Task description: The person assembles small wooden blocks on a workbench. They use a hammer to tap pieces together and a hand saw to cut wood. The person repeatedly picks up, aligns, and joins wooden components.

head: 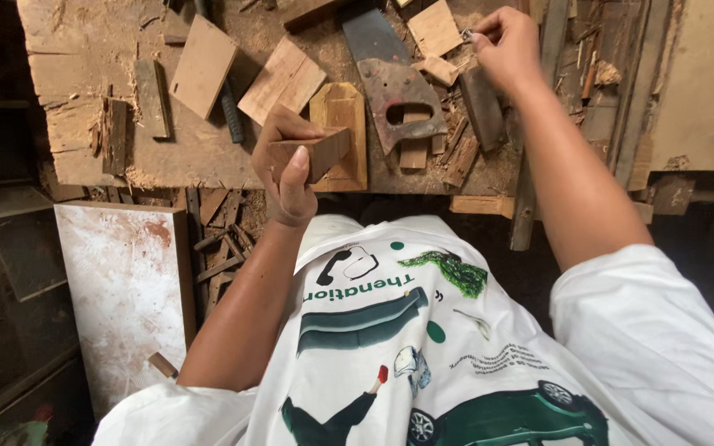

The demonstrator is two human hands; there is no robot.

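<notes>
Wood block [311, 154], small and wedge-shaped, is held in the left hand [289, 169], fingers closed around it, thumb pressed on its near face. The block is raised just above the near edge of the surface [84, 66]. Its long axis runs roughly left to right, tilted slightly upward toward the right.

Right hand [506, 45] is extended farther away, at the far right of the surface, fingers pinched together on something small; what it grips is too small to identify. The two hands are well apart, with the left hand nearer to the body.

Between the hands lies a hand saw [390, 78], blade rusted, handle toward the body and blade pointing away. Just beyond the left hand, touching the surface, lies a flat arch-topped wooden piece [340, 111]. Further flat offcuts [202, 64] lie beyond and to the left of the left hand, amid sawdust. A white board [126, 289] leans below the surface, left of the left forearm.
</notes>
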